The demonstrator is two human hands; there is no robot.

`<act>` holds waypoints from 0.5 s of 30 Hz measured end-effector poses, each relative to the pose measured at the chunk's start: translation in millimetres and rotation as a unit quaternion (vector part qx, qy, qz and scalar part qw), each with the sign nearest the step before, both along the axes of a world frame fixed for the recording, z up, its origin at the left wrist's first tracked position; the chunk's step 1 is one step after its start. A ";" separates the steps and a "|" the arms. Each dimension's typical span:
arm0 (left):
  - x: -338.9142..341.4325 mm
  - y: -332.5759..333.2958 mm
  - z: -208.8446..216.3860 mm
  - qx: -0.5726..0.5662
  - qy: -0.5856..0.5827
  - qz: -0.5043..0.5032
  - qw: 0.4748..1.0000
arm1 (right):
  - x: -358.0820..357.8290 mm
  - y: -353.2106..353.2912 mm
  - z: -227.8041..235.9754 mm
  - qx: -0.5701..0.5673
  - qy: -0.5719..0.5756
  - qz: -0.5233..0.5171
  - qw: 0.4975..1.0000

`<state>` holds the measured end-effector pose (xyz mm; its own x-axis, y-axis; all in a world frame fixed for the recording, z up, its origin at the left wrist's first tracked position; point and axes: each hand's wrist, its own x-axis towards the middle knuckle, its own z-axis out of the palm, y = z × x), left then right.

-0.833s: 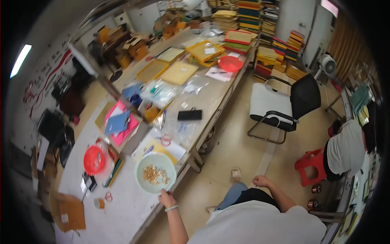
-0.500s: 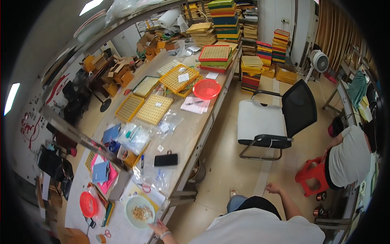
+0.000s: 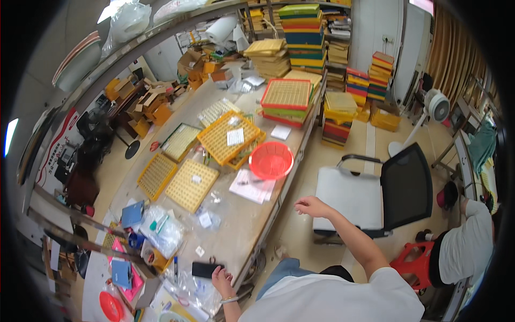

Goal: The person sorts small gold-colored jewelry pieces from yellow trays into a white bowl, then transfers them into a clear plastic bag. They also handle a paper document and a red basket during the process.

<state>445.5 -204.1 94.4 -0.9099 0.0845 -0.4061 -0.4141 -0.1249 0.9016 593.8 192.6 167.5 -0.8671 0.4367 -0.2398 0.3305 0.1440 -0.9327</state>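
Note:
My left hand (image 3: 222, 282) hangs over the near edge of the long worktable (image 3: 257, 214), beside a black phone (image 3: 207, 269). Its fingers are loosely bent and apart, with nothing seen in them. Out over the aisle, my right hand (image 3: 313, 207) is raised between the table edge and the grey chair seat (image 3: 346, 198); its fingers are half stretched and empty. Farther up the table stand a red plastic basket (image 3: 271, 161), papers with a pen (image 3: 251, 186) and yellow gridded trays (image 3: 228, 138). At the bottom, a pale bowl (image 3: 170, 316) is mostly cut off.
A black mesh-backed chair (image 3: 410, 188) stands in the aisle on the right. Beyond it are a white fan (image 3: 437, 104) and stacked coloured trays (image 3: 338, 121). Another person (image 3: 464, 241) sits on a red stool (image 3: 416, 263). A metal shelf frame (image 3: 155, 32) runs above the table.
My body has moved forward along the table. The left hand has left the bowl's rim and is now by the phone. My right arm has swung up and forward.

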 end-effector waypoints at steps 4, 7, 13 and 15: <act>-64.5 100.0 9.4 0.001 -0.009 -0.048 0.999 | -40.9 80.7 48.7 -0.040 0.020 -0.016 0.999; -93.0 163.9 27.1 -0.010 0.023 -0.132 0.991 | -58.7 158.8 76.3 -0.050 0.049 -0.062 0.996; -127.4 233.3 28.5 -0.045 0.031 -0.175 0.983 | -140.7 302.2 120.0 -0.080 0.082 -0.134 0.984; -135.9 253.4 18.6 -0.066 0.021 -0.157 0.985 | -193.5 352.4 130.5 -0.103 0.102 -0.136 0.980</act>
